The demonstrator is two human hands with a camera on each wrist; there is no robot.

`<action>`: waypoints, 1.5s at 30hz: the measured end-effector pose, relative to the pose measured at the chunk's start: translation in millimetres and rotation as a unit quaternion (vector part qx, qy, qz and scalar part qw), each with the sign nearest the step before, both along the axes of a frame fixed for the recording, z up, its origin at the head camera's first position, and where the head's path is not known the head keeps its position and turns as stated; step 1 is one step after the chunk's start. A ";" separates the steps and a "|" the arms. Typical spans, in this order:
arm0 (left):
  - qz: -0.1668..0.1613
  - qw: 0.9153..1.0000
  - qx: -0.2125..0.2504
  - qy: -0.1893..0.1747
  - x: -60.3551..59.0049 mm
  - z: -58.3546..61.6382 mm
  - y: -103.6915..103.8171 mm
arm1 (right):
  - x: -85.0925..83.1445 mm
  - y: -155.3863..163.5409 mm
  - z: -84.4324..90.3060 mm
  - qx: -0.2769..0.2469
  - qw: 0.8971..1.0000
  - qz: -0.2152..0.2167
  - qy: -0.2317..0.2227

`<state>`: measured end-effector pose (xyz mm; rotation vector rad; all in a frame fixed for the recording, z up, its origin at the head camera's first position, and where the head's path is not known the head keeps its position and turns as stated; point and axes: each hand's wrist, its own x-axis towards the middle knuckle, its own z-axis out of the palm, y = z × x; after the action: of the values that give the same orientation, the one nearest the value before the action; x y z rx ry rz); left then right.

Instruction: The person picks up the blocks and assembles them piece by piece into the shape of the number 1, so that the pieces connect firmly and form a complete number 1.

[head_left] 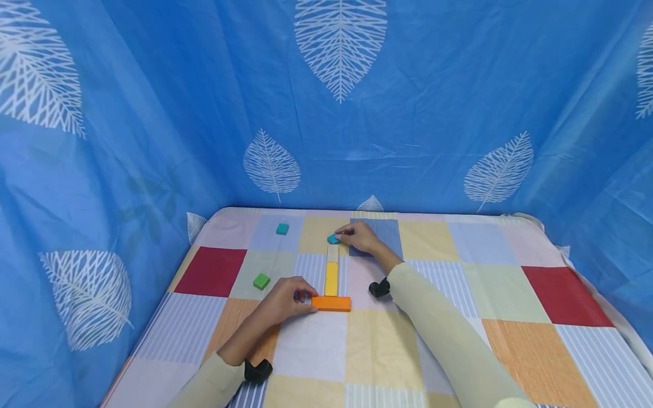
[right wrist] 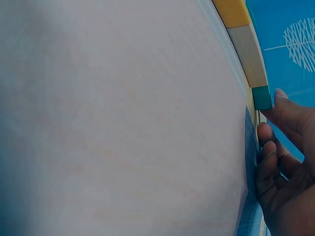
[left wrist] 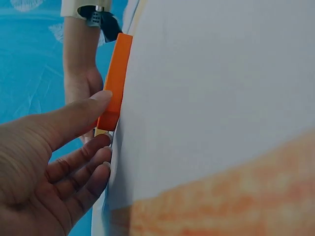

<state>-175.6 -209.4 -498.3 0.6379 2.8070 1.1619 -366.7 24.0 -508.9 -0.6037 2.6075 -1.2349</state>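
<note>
Toy blocks form a straight column in the head view: a blue-green rounded block point(head_left: 333, 239) at the far end, then a plain wood block point(head_left: 333, 253), then a yellow block point(head_left: 331, 277). An orange block point(head_left: 331, 304) lies crosswise at the near end. My left hand point(head_left: 288, 297) pinches the orange block's left end, thumb on its near side in the left wrist view point(left wrist: 74, 123). My right hand point(head_left: 359, 237) holds the blue-green block between thumb and fingertips; the right wrist view shows this block point(right wrist: 262, 98) against the wood block's end.
A teal square block point(head_left: 282, 229) and a green square block point(head_left: 261, 281) lie apart, left of the column. A patchwork cloth point(head_left: 444, 294) covers the table. Blue leaf-print curtains point(head_left: 408, 130) hang behind and at both sides.
</note>
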 end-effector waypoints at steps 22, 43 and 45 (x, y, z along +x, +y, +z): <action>0.060 0.997 0.037 0.030 4.6 24.2 -66.2 | 0.0 0.0 -2.2 0.000 1.000 0.009 0.008; 0.103 0.994 -0.012 -0.021 -2.7 7.5 -114.5 | 2.0 -0.5 -0.7 -0.012 1.000 0.008 -0.002; 0.102 0.995 -0.006 -0.023 -4.2 5.2 -115.8 | 1.9 0.0 0.0 -0.015 1.000 0.011 -0.006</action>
<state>-179.8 -325.2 -493.0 0.3249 2.8913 1.1714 -364.8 23.9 -509.0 -0.6271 2.5704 -1.2703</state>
